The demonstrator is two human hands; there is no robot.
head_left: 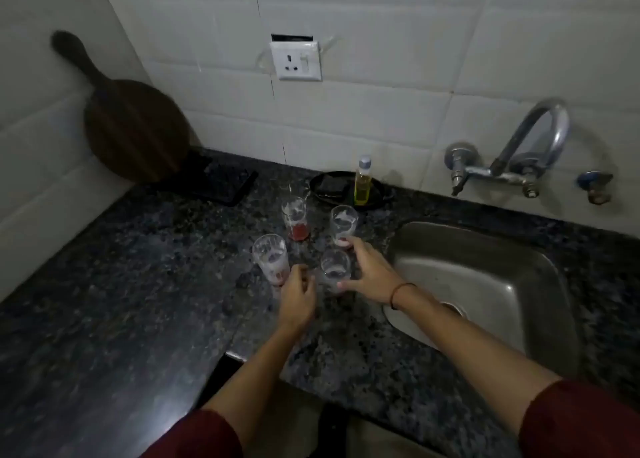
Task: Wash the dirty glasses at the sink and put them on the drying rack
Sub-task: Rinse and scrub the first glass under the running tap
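Observation:
Several dirty glasses with white residue stand together on the dark granite counter [138, 284], left of the sink [519, 274]. The back left glass [295, 220] holds red liquid; the back right glass [343, 224] stands beside it. A front left glass [270, 260] and a shorter front glass [335, 267] are nearest me. My right hand [372, 274] is spread just right of the front glass, thumb by its base, fingertips near the foot of the back right glass. My left hand [298, 300] hovers between the two front glasses with loosely curled fingers, holding nothing.
A yellow soap bottle [363, 184] and a dark sponge [330, 188] sit on a black dish [377, 198] behind the glasses. The tap [540, 135] is on the wall above the sink. A round wooden board [135, 132] leans in the left corner beside a flat black tray [225, 184].

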